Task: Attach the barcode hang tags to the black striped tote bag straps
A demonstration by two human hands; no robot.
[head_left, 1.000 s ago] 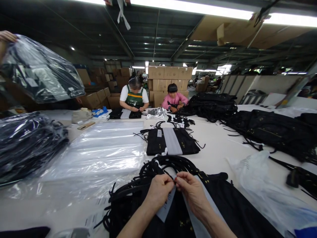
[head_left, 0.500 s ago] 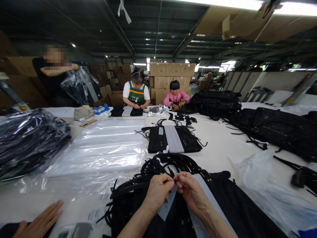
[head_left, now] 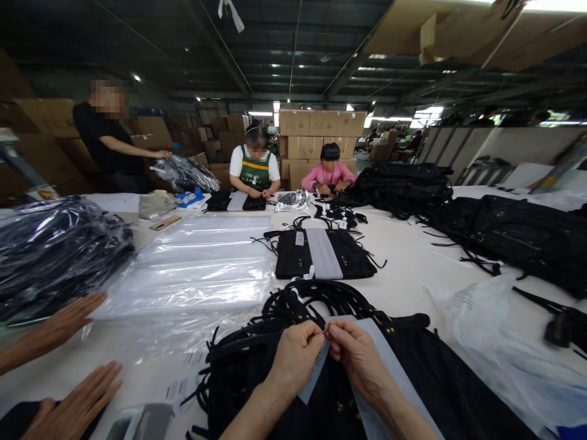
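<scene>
My left hand [head_left: 296, 357] and my right hand [head_left: 360, 354] meet fingertip to fingertip over a black bag [head_left: 257, 382]. Both are closed in a pinch on a thin string, with a small orange-red bit showing between them. A pale grey printed hang tag [head_left: 314, 377] dangles below the pinch, partly behind my left fingers. The bag lies flat, its black handles looped at the top. Beneath my right hand a light grey strip [head_left: 389, 370] crosses the bag.
Ahead lies another black bag [head_left: 298, 260] with a grey band. Clear plastic bags [head_left: 206, 263] spread on the left, beside wrapped black goods [head_left: 59, 256]. A co-worker's hands [head_left: 77, 403] rest at the lower left. Crumpled plastic [head_left: 495, 336] and black bags [head_left: 518, 232] lie right.
My hands keep nearly the same pinch. At the left, a second co-worker hand has reached over the plastic bags. The standing person at the back has lowered the wrapped bundle towards the table.
</scene>
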